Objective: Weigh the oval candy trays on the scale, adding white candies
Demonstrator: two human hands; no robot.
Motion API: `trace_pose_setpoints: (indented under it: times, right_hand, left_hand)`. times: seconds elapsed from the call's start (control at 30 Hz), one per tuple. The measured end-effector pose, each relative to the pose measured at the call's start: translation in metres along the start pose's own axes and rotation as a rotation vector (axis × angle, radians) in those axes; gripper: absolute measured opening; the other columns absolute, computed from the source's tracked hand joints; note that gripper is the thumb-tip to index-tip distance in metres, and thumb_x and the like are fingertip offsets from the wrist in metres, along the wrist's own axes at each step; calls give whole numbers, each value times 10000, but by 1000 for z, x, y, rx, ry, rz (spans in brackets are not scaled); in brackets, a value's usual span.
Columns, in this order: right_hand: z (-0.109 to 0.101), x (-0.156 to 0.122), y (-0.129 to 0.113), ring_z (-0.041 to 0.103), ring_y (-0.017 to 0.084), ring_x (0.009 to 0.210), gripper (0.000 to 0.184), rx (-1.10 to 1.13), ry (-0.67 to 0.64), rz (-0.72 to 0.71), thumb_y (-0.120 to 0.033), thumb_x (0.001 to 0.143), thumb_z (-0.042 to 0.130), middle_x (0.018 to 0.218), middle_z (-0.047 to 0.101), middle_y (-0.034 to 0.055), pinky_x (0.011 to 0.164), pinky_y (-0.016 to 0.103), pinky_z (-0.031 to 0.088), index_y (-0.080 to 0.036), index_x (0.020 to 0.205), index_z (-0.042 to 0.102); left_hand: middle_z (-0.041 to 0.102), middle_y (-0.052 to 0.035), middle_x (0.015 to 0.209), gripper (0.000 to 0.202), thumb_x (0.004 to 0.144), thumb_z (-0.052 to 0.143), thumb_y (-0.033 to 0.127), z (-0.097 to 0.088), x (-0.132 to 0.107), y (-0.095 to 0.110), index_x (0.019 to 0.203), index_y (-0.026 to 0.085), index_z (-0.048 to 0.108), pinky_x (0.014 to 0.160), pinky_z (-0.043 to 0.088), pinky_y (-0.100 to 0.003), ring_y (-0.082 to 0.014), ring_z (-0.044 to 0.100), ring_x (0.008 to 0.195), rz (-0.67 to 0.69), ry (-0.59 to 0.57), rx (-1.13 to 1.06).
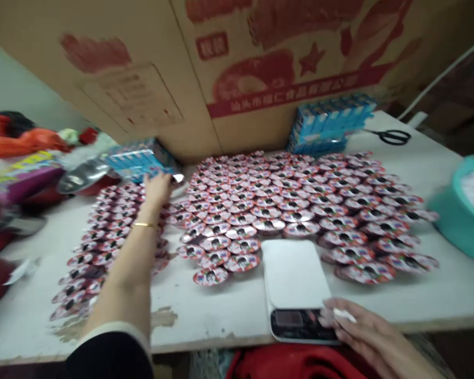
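Note:
My left hand (158,187) reaches far out to the back left, over the rows of cups. Its blurred fingers are at the front of a blue pack of small boxes (132,160), and their grip is hidden. Beside it is a small shiny round dish (177,181). At the front, my right hand (357,329) is closed on a small white piece (344,316), too blurred to name. Those fingers are over the right corner of a white kitchen scale (296,276) with a black display panel. Many small cups with pink printed lids (243,231) stand in rows around the scale.
Behind the cups rises a large cardboard box (221,121). A second blue pack (327,126) and black scissors (393,138) are at the back right. A turquoise tub (462,221) with white contents stands at the right edge. Plastic bags (27,141) and a metal bowl (85,176) crowd the left.

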State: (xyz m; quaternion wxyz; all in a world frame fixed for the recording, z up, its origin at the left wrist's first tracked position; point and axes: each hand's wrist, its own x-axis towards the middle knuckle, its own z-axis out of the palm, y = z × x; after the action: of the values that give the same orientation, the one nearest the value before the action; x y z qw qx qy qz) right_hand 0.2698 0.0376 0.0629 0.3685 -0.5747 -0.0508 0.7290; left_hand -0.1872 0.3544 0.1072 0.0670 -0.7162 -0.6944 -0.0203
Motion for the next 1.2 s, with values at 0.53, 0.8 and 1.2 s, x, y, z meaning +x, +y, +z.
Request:
trace_pose_setpoints:
  times: [0.53,0.8,1.2]
  right_hand:
    - [-35,-19,-3,654,90,722,270,21,-244,-161,-294,681,823,816,693,42,654,153,513,-133,851,687]
    - [-49,-22,-4,583,72,668,320,-44,-230,-170,-263,665,827,804,690,41,641,173,471,-146,924,679]
    - [-26,-17,-29,486,56,528,352,-404,-169,-383,-376,667,789,653,624,-6,515,202,381,-139,900,672]
  left_hand:
    - [590,-54,898,270,858,548,319,-27,-208,276,1096,197,583,732,402,-334,-197,570,834,793,-91,-322]
    - [634,-84,1003,382,846,595,409,-24,-234,246,1155,186,571,779,454,-321,-196,586,915,639,78,-564]
    - [629,-47,833,156,885,525,296,80,-336,179,941,185,619,741,467,-290,-158,593,791,75,167,-652]
